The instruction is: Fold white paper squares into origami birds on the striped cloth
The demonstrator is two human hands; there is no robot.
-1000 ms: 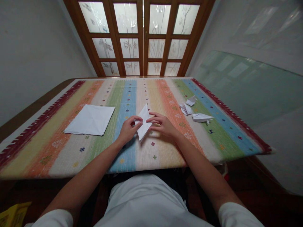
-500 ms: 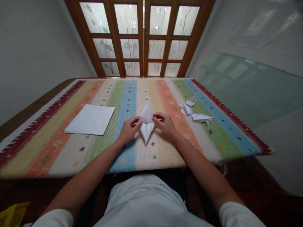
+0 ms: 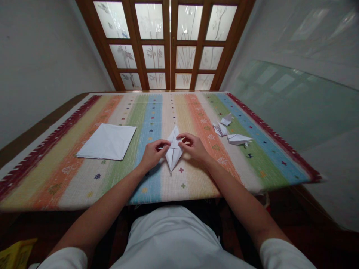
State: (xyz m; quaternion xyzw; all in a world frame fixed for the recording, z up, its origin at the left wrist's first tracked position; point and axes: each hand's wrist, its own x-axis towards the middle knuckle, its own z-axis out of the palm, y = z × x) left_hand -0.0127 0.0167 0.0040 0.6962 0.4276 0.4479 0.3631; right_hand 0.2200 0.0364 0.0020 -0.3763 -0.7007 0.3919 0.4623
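Note:
A white folded paper [image 3: 173,157], shaped like a long diamond with a crease down its lower half, lies on the striped tablecloth in front of me. My left hand [image 3: 153,152] pinches its left edge near the middle, thumb and forefinger together. On the opposite side, my right hand [image 3: 194,146] has its thumb and forefinger closed on the paper's right edge. The fingertips cover small parts of the middle. One point of the diamond faces me and the other faces the far end of the table.
To the left lies a stack of white paper squares [image 3: 108,142]. Three folded paper pieces [image 3: 238,139] sit on the right. The striped tablecloth [image 3: 196,183] covers the table, with wooden glazed doors [image 3: 170,45] behind. Something yellow [image 3: 18,254] is at the lower left.
The folded paper now lies flatter and slightly tilted, its near point shifted a little left. My right fingers have moved inward over its middle; the left fingers also reach slightly further in.

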